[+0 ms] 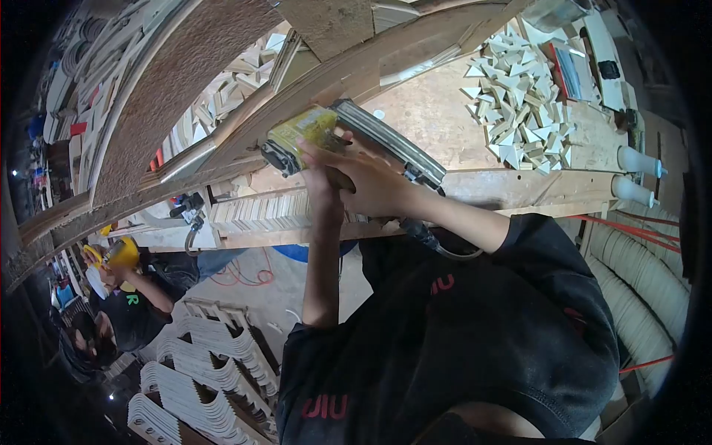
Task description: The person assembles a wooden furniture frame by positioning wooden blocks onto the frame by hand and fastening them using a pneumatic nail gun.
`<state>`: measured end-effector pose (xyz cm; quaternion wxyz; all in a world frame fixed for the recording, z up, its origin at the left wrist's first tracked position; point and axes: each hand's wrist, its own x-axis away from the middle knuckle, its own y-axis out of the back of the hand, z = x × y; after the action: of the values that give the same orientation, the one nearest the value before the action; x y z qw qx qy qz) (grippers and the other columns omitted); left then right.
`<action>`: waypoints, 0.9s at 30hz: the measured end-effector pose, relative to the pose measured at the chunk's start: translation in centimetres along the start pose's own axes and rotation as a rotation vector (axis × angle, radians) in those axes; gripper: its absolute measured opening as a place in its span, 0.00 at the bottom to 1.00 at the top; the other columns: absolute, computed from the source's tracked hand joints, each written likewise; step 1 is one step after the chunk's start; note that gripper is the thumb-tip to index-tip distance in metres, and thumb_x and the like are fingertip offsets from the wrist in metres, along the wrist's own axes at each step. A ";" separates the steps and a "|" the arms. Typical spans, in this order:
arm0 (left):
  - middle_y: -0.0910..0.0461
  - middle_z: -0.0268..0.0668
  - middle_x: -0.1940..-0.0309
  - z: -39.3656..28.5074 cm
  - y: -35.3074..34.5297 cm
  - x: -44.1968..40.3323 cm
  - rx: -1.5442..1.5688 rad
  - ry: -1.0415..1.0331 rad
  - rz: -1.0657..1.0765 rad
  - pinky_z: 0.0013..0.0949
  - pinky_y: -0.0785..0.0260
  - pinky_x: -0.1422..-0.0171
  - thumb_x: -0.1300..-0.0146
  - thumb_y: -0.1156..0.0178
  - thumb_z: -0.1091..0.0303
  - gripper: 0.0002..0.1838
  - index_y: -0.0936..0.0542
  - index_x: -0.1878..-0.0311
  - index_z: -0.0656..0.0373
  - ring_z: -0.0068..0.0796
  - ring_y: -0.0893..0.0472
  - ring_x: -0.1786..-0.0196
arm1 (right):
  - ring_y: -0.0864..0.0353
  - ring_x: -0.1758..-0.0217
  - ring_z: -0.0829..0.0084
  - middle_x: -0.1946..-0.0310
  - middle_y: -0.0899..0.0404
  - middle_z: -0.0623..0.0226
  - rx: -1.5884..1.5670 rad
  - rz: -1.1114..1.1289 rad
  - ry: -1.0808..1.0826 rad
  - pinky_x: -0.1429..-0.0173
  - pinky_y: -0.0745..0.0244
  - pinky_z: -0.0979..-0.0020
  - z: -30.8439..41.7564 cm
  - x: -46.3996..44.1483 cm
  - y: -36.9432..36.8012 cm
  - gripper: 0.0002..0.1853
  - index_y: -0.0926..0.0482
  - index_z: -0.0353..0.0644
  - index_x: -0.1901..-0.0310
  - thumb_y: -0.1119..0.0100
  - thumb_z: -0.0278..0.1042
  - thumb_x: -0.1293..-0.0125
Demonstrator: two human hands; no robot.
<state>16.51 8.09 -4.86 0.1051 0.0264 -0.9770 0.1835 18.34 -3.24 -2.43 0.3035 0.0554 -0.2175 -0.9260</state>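
A yellow nail gun with a long grey magazine lies tilted against the long wooden frame, just above the workbench. My right hand reaches in from the right and closes round its body, fingers stretching over toward the yellow head. Beside and partly under it is my left hand, also gripping the nail gun; most of its fingers are hidden behind the right hand. An air hose hangs near my right forearm. The wooden frame crosses the view diagonally in front of both hands.
A pile of triangular wood blocks lies on the workbench. Two white bottles are at its right edge. Thin wood strips stand in a row nearby. Stacked curved wood pieces sit on the floor; a co-worker is at left.
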 end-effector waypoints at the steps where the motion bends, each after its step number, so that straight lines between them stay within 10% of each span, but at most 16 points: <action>1: 0.28 0.45 0.49 0.1 0.0 0.0 0.004 0.004 -0.004 0.31 0.32 0.49 0.35 0.67 0.38 0.36 0.41 0.40 0.63 0.32 0.24 0.52 | 0.24 0.58 0.55 0.63 0.25 0.49 0.028 -0.048 0.031 0.53 0.33 0.58 -0.3 0.0 -0.4 0.21 0.32 0.44 0.48 0.50 0.40 0.43; 22: 0.28 0.46 0.51 -1.1 -0.3 0.3 0.068 0.084 -0.139 0.31 0.33 0.46 0.34 0.64 0.41 0.36 0.38 0.42 0.69 0.34 0.26 0.49 | 0.24 0.59 0.52 0.66 0.24 0.47 -0.066 -0.100 0.029 0.53 0.32 0.58 -0.1 0.1 -0.5 0.27 0.33 0.44 0.45 0.44 0.38 0.49; 27: 0.28 0.46 0.52 0.7 0.9 0.1 0.056 0.057 -0.103 0.31 0.33 0.46 0.34 0.64 0.42 0.35 0.38 0.43 0.70 0.33 0.26 0.50 | 0.27 0.54 0.51 0.61 0.26 0.50 -0.058 0.014 -0.041 0.48 0.33 0.56 0.0 0.2 -0.2 0.43 0.48 0.64 0.34 0.49 0.23 0.54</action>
<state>16.19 8.65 -5.82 0.1414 0.0744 -0.9655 0.2056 18.08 -3.21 -2.51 0.3068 0.0262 -0.1969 -0.9308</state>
